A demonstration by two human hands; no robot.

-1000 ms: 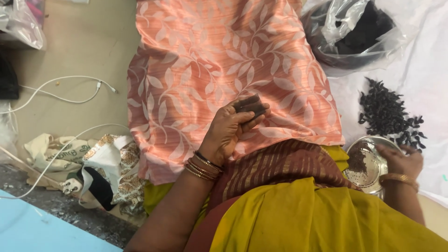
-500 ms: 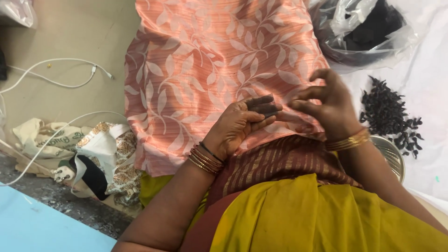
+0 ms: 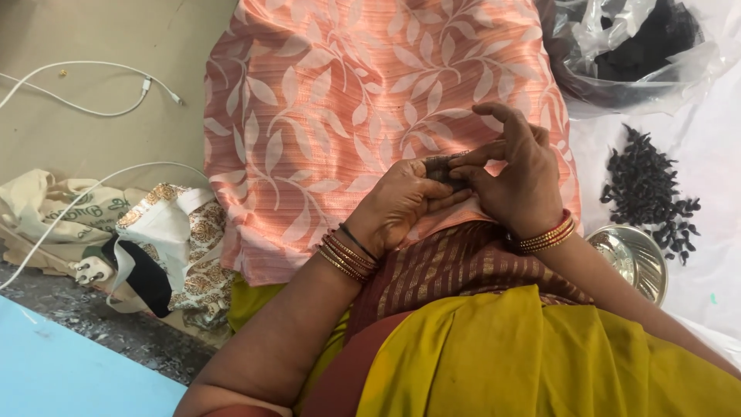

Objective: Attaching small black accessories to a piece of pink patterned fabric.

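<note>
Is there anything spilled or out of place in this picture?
Nothing looks truly wrong. The small black pieces lie loose on the white sheet, beside the steel bowl, but as a tidy heap. Both hands hold a small dark piece over the orange cloth.

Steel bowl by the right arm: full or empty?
Empty as far as visible: the steel bowl shows bare shiny metal inside; the right arm hides its near edge.

One steel bowl [image 3: 634, 261], two cables [image 3: 85, 108].
</note>
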